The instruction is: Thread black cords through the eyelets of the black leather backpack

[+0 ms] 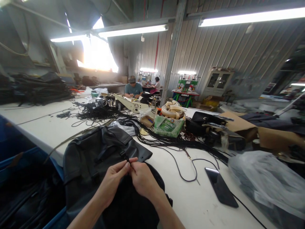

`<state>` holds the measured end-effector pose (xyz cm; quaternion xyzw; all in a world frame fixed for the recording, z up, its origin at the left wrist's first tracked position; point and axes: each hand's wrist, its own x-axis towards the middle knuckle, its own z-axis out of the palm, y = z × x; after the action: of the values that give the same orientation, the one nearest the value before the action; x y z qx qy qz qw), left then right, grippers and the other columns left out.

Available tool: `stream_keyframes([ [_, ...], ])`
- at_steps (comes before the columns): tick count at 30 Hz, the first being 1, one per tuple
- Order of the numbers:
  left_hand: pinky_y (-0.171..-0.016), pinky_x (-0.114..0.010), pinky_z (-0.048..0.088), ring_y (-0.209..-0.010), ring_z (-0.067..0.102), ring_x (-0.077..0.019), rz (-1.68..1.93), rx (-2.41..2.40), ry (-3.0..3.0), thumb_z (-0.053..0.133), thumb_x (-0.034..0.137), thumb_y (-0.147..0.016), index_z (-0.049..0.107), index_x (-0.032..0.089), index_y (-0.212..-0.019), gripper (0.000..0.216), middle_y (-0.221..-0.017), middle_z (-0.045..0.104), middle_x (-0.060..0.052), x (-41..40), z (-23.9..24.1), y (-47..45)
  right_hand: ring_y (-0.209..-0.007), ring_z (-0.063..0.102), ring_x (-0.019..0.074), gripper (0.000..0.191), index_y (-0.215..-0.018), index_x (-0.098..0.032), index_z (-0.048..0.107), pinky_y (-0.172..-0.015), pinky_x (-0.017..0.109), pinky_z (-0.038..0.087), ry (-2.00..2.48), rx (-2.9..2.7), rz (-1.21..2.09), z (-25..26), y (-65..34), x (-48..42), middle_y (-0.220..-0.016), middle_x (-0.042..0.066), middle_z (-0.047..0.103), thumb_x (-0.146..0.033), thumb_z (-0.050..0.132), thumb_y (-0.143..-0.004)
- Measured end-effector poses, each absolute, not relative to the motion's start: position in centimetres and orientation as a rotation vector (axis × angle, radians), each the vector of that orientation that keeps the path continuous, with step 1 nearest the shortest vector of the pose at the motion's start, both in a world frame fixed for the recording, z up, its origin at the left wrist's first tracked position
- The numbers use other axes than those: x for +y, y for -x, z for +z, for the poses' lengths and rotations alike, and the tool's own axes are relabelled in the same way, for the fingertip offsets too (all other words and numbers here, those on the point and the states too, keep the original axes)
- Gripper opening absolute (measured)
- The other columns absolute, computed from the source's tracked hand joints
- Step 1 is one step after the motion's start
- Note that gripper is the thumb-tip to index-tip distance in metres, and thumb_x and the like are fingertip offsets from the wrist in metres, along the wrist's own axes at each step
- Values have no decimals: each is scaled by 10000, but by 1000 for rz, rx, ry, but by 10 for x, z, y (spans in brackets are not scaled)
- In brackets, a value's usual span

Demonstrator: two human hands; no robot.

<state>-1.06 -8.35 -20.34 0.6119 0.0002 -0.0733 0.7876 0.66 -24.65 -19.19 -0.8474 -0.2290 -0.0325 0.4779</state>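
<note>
A black backpack lies on the white table in front of me, its flap toward the far side. Over its middle, my left hand and my right hand meet with fingertips pinched together. Between them is a small black buckle at the end of a strap on the bag. Both thumbs and forefingers close around this piece, hiding most of it. Which part each hand grips is hard to separate, but both touch the same strap end.
Right of the bag lie a phone and a clear plastic bag. Black cords run across the table past a green box holding rolled webbing. A blue bin stands at left. A person sits working farther back.
</note>
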Motion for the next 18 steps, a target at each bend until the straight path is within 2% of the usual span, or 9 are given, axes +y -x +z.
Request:
stream_keyframes([
  [5,-1263,-489,445,-1223,745,-343,-34,41,-1291,895,530,-853,886,209,-1197,470,-1201,867,-98,-96,-205,8,-761,730,225,370,-918,-198,785,-713,307,500,2130,-563,-134,-186,-8,-243,-893,94,808,-243,482,-1125],
  [8,-1207,-455,504,-1188,752,-331,35,80,-1279,918,530,-823,898,183,-1114,454,-1164,869,-113,-100,-196,7,-1044,753,261,250,-1120,-197,801,-942,345,549,2130,-596,-138,-183,-6,-246,-1129,113,817,-258,559,-1107],
  [9,-1171,-430,531,-1179,753,-320,66,92,-1270,920,534,-820,896,174,-1093,452,-1161,868,-116,-100,-189,5,-1159,730,273,217,-1205,-204,790,-1036,365,537,2117,-591,-147,-185,-5,-249,-1227,112,801,-278,628,-1080],
  [11,-1085,-382,581,-1146,763,-294,140,100,-1229,927,539,-817,884,159,-1044,445,-1140,865,-123,-93,-169,-2,-1274,684,283,337,-1346,-219,744,-1132,397,512,2070,-498,-185,-191,-1,-259,-1351,106,757,-315,731,-1023],
  [13,-1003,-361,626,-1065,787,-273,220,65,-1169,949,512,-799,855,147,-977,417,-1068,861,-123,-82,-140,-14,-1207,706,278,400,-1405,-217,711,-1076,406,553,2017,-341,-193,-204,5,-271,-1334,111,752,-361,717,-1032],
  [15,-887,-349,668,-873,796,-225,242,-7,-1130,984,445,-766,824,160,-959,380,-966,837,-74,-69,-104,-28,-1126,734,280,417,-1410,-212,708,-1006,412,585,1991,-232,-136,-220,10,-284,-1272,115,770,-444,665,-1066],
  [18,-641,-257,618,-669,716,-151,297,-113,-1166,919,310,-838,793,130,-897,228,-839,758,-34,-54,-47,-51,-1159,747,307,505,-1384,-213,727,-1045,438,585,1948,-187,-41,-244,14,-298,-1278,122,783,-601,609,-1083],
])
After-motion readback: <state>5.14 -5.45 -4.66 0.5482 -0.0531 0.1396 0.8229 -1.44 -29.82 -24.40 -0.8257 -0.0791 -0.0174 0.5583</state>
